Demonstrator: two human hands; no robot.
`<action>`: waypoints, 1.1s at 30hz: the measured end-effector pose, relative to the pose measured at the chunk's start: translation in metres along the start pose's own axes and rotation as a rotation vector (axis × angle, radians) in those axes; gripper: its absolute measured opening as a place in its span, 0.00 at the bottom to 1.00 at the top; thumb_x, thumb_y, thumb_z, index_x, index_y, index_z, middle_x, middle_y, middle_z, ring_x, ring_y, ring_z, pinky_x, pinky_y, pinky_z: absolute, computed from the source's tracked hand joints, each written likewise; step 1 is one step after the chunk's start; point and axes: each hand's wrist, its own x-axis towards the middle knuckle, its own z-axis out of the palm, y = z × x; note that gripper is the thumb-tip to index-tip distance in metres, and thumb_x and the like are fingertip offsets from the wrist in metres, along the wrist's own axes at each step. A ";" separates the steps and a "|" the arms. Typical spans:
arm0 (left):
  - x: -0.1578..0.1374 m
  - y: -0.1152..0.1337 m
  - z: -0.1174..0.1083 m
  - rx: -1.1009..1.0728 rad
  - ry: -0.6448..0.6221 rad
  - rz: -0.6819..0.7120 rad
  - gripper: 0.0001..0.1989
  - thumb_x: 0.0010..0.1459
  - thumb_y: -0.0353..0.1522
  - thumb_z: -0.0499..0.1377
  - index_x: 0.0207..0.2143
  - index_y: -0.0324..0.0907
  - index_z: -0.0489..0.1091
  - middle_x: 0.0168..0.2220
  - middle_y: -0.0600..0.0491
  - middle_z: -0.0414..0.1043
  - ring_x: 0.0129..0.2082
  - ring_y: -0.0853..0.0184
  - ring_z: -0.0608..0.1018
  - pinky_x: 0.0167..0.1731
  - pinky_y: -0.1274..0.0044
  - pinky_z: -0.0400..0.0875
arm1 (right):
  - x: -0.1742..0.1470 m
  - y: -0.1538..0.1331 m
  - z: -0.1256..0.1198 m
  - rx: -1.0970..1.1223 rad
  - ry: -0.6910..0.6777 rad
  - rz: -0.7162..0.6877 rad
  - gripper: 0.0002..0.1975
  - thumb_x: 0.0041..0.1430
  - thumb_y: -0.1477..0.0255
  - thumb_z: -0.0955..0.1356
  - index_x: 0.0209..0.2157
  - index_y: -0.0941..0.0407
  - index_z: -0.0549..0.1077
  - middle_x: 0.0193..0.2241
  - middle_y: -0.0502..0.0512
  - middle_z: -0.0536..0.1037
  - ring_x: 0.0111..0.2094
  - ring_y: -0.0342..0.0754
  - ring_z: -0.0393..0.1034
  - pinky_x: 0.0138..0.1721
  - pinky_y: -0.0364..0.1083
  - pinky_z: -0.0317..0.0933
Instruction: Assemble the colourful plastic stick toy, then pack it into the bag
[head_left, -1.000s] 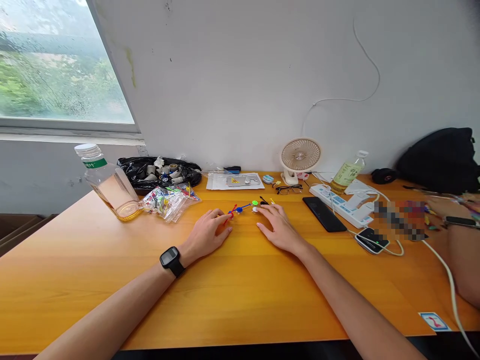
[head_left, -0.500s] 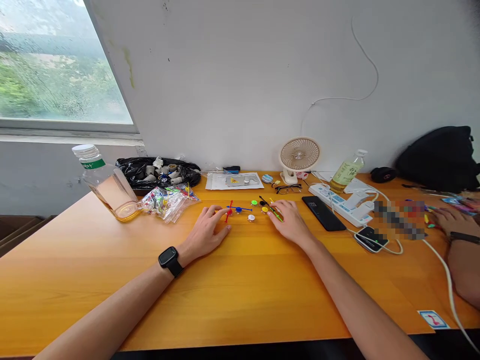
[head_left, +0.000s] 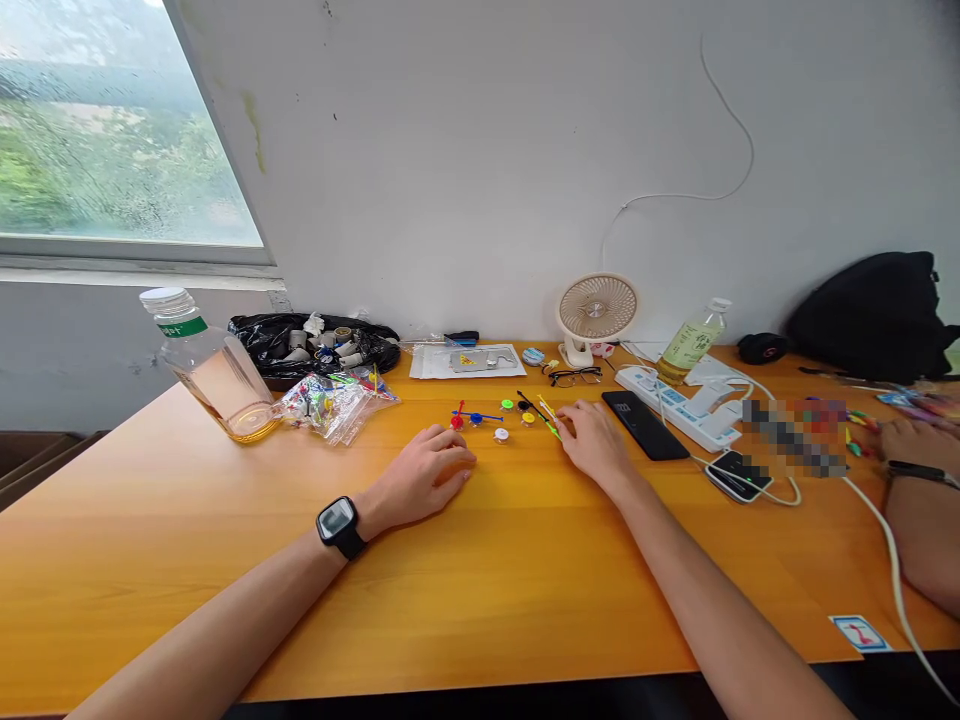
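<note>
Small colored plastic pieces lie in a loose cluster between my hands: a red piece [head_left: 457, 421], a blue piece [head_left: 477, 419], a white disc [head_left: 501, 435], a green disc [head_left: 507, 405] and a yellow disc [head_left: 528, 418]. Thin black, yellow and green sticks, among them a yellow stick [head_left: 546, 406], lie at its right side. My left hand [head_left: 420, 472] rests on the table just in front of the red piece, fingers loosely bent and apart, holding nothing. Beside the sticks is my right hand [head_left: 596, 445], fingers loosely spread; its fingertips are close to the green stick's end, and contact is unclear.
At left stand a large bottle [head_left: 214, 365], a clear bag of colored parts [head_left: 337, 405] and a black bag [head_left: 247, 335]. Behind are a fan [head_left: 598, 308] and glasses [head_left: 576, 377]. A black phone-like slab [head_left: 643, 425], power strip [head_left: 679, 405] and another person's hand [head_left: 911, 445] are at right.
My left hand has drawn back toward me, away from the red and blue pieces. The right hand has shifted slightly right, uncovering more of the yellow stick.
</note>
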 end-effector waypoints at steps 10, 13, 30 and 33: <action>0.009 0.009 -0.006 0.516 -0.116 0.420 0.11 0.71 0.28 0.54 0.33 0.41 0.69 0.34 0.49 0.73 0.36 0.62 0.71 0.38 0.68 0.63 | 0.002 -0.005 -0.001 -0.032 0.008 0.014 0.05 0.67 0.75 0.67 0.37 0.56 0.77 0.40 0.61 0.81 0.44 0.58 0.71 0.42 0.50 0.59; 0.011 0.010 -0.008 0.532 -0.101 0.456 0.10 0.71 0.28 0.55 0.33 0.41 0.68 0.33 0.50 0.72 0.35 0.62 0.71 0.37 0.68 0.62 | 0.002 -0.008 -0.005 -0.026 0.054 0.082 0.05 0.67 0.75 0.66 0.37 0.56 0.74 0.35 0.61 0.81 0.39 0.57 0.73 0.37 0.50 0.57; 0.010 -0.001 0.008 0.379 -0.062 0.329 0.11 0.73 0.31 0.53 0.35 0.43 0.70 0.32 0.50 0.74 0.36 0.61 0.72 0.39 0.68 0.64 | -0.017 -0.063 -0.004 0.617 -0.118 -0.227 0.15 0.73 0.61 0.65 0.52 0.52 0.78 0.50 0.58 0.82 0.51 0.55 0.76 0.53 0.52 0.66; 0.010 0.000 0.008 0.358 -0.064 0.320 0.11 0.72 0.30 0.53 0.35 0.43 0.70 0.32 0.50 0.74 0.36 0.61 0.73 0.39 0.68 0.65 | -0.019 -0.063 -0.002 0.572 -0.143 -0.242 0.16 0.70 0.63 0.68 0.55 0.52 0.78 0.51 0.59 0.81 0.52 0.56 0.76 0.56 0.54 0.66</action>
